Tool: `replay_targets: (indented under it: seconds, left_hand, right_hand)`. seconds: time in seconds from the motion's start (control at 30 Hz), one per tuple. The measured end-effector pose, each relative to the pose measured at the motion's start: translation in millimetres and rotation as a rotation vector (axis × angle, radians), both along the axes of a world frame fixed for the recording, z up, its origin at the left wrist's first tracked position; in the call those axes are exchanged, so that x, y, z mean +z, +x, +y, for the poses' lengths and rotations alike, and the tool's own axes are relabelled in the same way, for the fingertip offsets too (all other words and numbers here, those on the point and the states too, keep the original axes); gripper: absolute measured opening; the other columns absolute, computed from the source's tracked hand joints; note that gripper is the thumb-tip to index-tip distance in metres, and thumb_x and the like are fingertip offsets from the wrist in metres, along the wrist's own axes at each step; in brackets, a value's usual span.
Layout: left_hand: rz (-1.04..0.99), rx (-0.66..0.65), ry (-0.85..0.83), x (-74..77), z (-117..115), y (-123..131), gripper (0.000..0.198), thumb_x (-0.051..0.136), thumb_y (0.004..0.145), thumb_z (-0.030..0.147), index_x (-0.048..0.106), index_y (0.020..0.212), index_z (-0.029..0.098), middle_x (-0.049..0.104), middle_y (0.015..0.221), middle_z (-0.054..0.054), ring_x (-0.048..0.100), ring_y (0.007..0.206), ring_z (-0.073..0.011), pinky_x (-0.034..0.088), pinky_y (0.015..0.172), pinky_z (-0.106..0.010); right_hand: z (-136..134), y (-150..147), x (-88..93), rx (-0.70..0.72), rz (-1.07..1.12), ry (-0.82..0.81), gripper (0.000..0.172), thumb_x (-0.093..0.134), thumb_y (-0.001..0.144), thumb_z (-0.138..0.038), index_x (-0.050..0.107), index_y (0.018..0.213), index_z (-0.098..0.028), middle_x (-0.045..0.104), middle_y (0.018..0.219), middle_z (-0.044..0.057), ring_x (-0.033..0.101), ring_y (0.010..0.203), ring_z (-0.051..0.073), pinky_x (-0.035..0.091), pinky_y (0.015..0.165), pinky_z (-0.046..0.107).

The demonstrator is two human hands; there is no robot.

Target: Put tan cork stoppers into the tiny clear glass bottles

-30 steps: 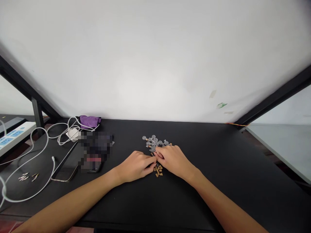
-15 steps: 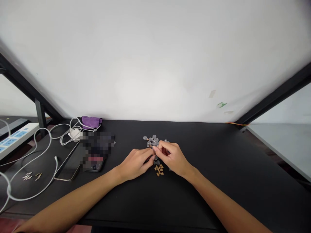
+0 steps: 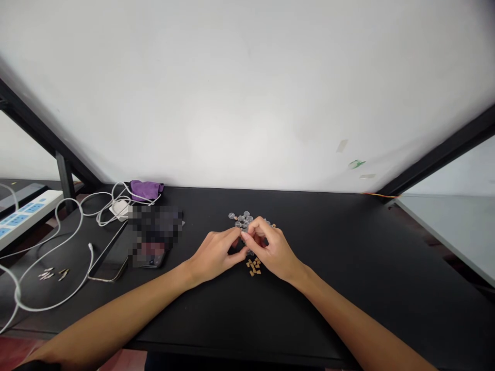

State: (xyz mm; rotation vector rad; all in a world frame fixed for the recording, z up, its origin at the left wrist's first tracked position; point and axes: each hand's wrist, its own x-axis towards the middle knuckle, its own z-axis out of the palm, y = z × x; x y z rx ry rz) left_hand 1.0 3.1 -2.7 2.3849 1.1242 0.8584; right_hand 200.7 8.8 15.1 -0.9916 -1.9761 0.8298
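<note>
My left hand (image 3: pixel 216 256) and my right hand (image 3: pixel 275 252) meet above the middle of the black table, fingertips pinched together. A small clear glass bottle seems to sit at the left fingertips, mostly hidden. What the right thumb and forefinger pinch against it is too small to make out. Just beyond the hands lies a cluster of small round clear glass bottles (image 3: pixel 246 219), some with a tan bit at the neck. Nearer to me, below the fingers, is a small pile of tan tapered corks (image 3: pixel 253 267).
To the left lie a phone (image 3: pixel 110 263), a second dark phone (image 3: pixel 152 260) partly blurred out, and looping white cables (image 3: pixel 73 247). Small pinkish and brass-coloured bits (image 3: pixel 47 274), a purple cloth (image 3: pixel 146 189) and a power strip (image 3: pixel 29 214) are there too. A white wall (image 3: pixel 247 103) rises behind the black table (image 3: pixel 371 278).
The view has shifted slightly. Both hands stay together at nearly the same spot, and the fingertips have turned a little, covering more of the clear pieces beneath them.
</note>
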Motion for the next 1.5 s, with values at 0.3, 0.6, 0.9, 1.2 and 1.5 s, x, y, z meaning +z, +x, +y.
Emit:
replay_targets:
  seconds: [0.3, 0.6, 0.9, 1.2, 1.5]
  left_hand:
    - [-0.055, 0.029, 0.07, 1.7, -2.1, 1.4, 0.012, 0.06, 0.097, 0.031, 0.057, 0.102, 0.021, 0.057, 0.084, 0.003, 0.05, 0.063, -0.0086, 0.038, 0.06, -0.021]
    - [-0.093, 0.02, 0.08, 1.8, -1.7, 1.4, 0.011, 0.063, 0.096, 0.031, 0.056, 0.097, 0.022, 0.055, 0.078, 0.005, 0.048, 0.061, -0.0078, 0.037, 0.06, -0.021]
    - [-0.098, 0.018, 0.068, 2.6, -2.3, 1.9, 0.014, 0.063, 0.095, 0.029, 0.052, 0.09, 0.021, 0.054, 0.077, 0.006, 0.045, 0.061, -0.0073, 0.036, 0.06, -0.02]
    - [-0.084, 0.015, 0.065, 3.7, -2.9, 2.4, 0.012, 0.062, 0.091, 0.023, 0.05, 0.089, 0.021, 0.054, 0.076, 0.006, 0.045, 0.059, -0.0071, 0.036, 0.06, -0.02]
    - [-0.082, 0.015, 0.066, 3.1, -2.7, 2.2, 0.01, 0.061, 0.093, 0.025, 0.052, 0.089, 0.021, 0.054, 0.075, 0.006, 0.046, 0.059, -0.0077, 0.038, 0.06, -0.021]
  right_hand:
    - [-2.5, -0.1, 3.5, 0.027, 0.002, -0.018, 0.019, 0.047, 0.106, -0.037, 0.056, 0.097, -0.024, 0.058, 0.074, -0.002, 0.052, 0.063, 0.013, 0.042, 0.062, 0.027]
    - [-1.7, 1.3, -0.6, 0.048, 0.035, -0.013, 0.019, 0.046, 0.107, -0.036, 0.056, 0.095, -0.024, 0.055, 0.076, -0.003, 0.051, 0.063, 0.013, 0.04, 0.061, 0.027]
    - [-2.0, 0.0, -0.6, 0.057, 0.033, -0.025, 0.02, 0.046, 0.107, -0.035, 0.055, 0.094, -0.024, 0.056, 0.074, -0.003, 0.051, 0.062, 0.013, 0.039, 0.059, 0.027]
    - [-1.8, -0.1, -1.7, 0.061, 0.032, -0.022, 0.017, 0.047, 0.107, -0.034, 0.054, 0.095, -0.024, 0.059, 0.076, -0.002, 0.056, 0.064, 0.014, 0.041, 0.061, 0.028]
    - [-2.0, 0.0, -0.4, 0.064, 0.03, -0.025, 0.017, 0.046, 0.107, -0.033, 0.054, 0.096, -0.024, 0.057, 0.076, -0.003, 0.054, 0.064, 0.013, 0.041, 0.062, 0.028]
